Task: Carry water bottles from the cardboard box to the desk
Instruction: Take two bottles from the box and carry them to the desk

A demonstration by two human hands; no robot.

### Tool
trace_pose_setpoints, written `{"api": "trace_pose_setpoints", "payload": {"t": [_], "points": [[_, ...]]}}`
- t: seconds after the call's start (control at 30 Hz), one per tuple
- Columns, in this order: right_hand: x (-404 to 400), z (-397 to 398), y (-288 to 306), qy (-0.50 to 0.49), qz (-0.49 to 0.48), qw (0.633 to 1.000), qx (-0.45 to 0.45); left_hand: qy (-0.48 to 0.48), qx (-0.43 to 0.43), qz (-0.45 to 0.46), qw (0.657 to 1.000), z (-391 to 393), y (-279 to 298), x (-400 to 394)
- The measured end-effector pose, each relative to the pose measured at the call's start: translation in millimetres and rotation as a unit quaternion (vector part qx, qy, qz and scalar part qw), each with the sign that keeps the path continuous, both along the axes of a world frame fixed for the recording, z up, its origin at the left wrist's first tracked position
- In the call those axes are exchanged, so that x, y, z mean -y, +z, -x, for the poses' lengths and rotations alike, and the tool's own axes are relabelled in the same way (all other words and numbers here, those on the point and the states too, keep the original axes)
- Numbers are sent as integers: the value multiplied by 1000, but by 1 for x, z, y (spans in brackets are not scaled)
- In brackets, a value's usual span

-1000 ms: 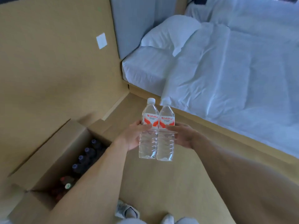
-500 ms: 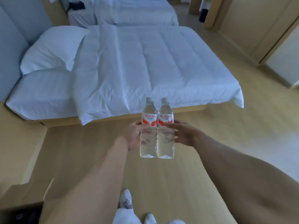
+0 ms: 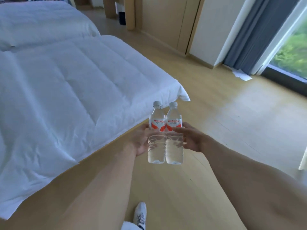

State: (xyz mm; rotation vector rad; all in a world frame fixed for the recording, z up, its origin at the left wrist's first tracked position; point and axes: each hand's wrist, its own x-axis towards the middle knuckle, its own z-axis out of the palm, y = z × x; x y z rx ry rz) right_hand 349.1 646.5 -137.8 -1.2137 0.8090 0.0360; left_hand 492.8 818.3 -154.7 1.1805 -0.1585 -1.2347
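Note:
Two clear water bottles with white caps and red-and-white labels stand upright side by side in front of me, above the floor. The left bottle [image 3: 156,143] is pressed by my left hand [image 3: 140,141] from the left. My right hand [image 3: 191,139] presses the right bottle [image 3: 174,144] from the right, so the pair is squeezed together between both hands. The cardboard box is out of view. No desk is visible.
A bed with a white duvet [image 3: 58,97] fills the left side; its corner hangs just behind the bottles. Wooden floor [image 3: 224,130] stretches ahead and right. Wooden cabinets [image 3: 166,22] stand at the back, a grey curtain [image 3: 249,35] and window at the right. My shoe [image 3: 140,213] is below.
The view has swung right: the cardboard box and pillow have left the frame, and the cabinets, curtain and window have come in. The bottles stay held the same way between both hands.

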Motion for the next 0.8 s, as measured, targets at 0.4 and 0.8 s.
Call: {"api": "trace_pose_setpoints", "payload": {"t": [0.4,0.8], "points": [[117,11,12,-180,30,983,23,-138,71,-9,988,-22,16,177],[293,12,-3,-151,-1,986,69,-224,33,-34,973,-21,1,356]]}}
